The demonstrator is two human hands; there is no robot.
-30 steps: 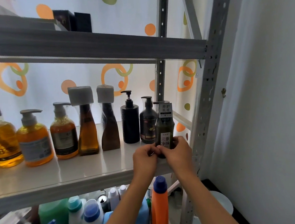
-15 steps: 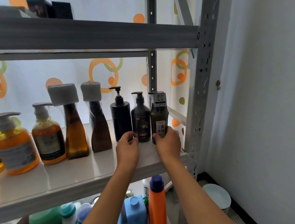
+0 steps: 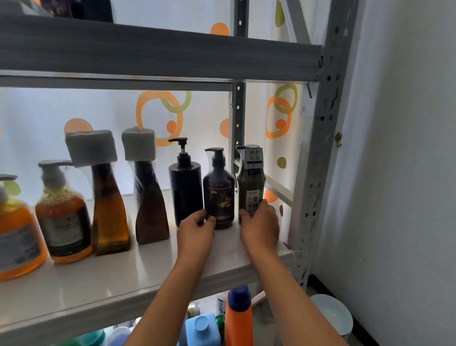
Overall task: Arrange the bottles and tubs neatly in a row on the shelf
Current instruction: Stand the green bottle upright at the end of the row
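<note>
On the white shelf (image 3: 120,279) we see a row of bottles, upright, ordered left to right. At nine o'clock stand two orange pump bottles (image 3: 7,228), then two amber bottles with foam-wrapped tops (image 3: 107,209), all well clear of our hands. Our left hand (image 3: 196,235) sits at the centre, fingers curled, fingertips touching the foot of the ribbed black pump bottle (image 3: 185,187) and the dark brown pump bottle (image 3: 219,192) just at its one o'clock. Our right hand (image 3: 260,227) cups the base of the olive-green pump bottle (image 3: 250,182), the last bottle at the right end; its labels read 养护头皮 and 三重净味.
</note>
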